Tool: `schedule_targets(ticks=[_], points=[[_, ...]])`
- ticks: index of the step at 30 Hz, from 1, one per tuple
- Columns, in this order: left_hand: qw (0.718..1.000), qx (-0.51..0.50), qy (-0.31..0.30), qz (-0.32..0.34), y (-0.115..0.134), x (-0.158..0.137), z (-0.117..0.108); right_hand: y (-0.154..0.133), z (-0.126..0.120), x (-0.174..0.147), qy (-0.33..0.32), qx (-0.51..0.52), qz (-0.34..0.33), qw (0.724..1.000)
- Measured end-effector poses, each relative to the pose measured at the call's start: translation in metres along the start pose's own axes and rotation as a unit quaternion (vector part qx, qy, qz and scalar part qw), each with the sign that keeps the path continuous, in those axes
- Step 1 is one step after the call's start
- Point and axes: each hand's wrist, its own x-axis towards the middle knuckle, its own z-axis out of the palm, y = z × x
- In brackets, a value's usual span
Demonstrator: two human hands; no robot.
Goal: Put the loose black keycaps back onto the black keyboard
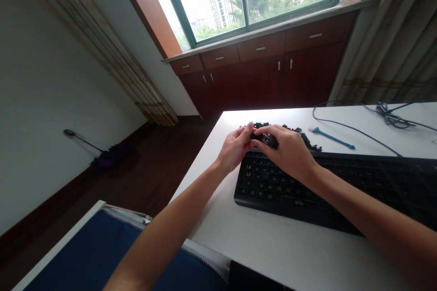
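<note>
A black keyboard (266,195) with its keycaps off lies along the white table. Over its far left corner my two hands meet. My right hand (285,145) is closed around a small dark rounded object (271,141) with a shiny patch; its exact kind is unclear. Fingertips of my left hand (237,145) pinch together at the object's left end, and I cannot tell whether they grip it or a separate black piece. Just beyond the hands lies a pile of loose black keycaps (310,143), partly hidden by my fingers.
To the right of the keycaps lies a blue plastic tool (333,138). A black cable (362,132) winds across the white table (273,248) to a bundled coil (392,118). A blue, white-framed item (85,250) stands at lower left. An umbrella (109,157) leans against the wall.
</note>
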Motion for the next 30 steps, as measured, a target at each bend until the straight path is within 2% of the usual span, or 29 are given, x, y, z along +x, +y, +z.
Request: schedule_targets(ticks=[3,7,13,16,19,24,30], points=[[0.992,0.117,-0.01,0.036,0.01,-0.004,-0.005,0.001,0.001,0.0,-0.003,0.012,-0.009,1.0],[0.967,0.247,-0.007,0.069,0.025,-0.02,-0.016,0.0,0.0,-0.001,-0.009,0.025,-0.02,0.999],[0.952,0.294,-0.004,0.09,0.031,-0.056,-0.026,-0.013,0.002,-0.007,-0.07,0.027,-0.057,0.996],[0.949,0.305,0.017,0.083,0.028,-0.074,-0.029,-0.021,0.003,-0.012,-0.092,0.028,-0.074,0.993],[0.933,0.348,0.037,0.081,0.021,-0.095,-0.032,-0.023,0.003,-0.017,-0.109,0.025,-0.087,0.99],[0.904,0.42,0.031,0.079,0.007,-0.126,-0.033,-0.017,0.004,-0.021,-0.163,-0.01,-0.124,0.979],[0.833,0.527,-0.045,0.166,0.005,-0.135,-0.027,-0.013,0.002,-0.016,-0.173,-0.127,-0.123,0.969]])
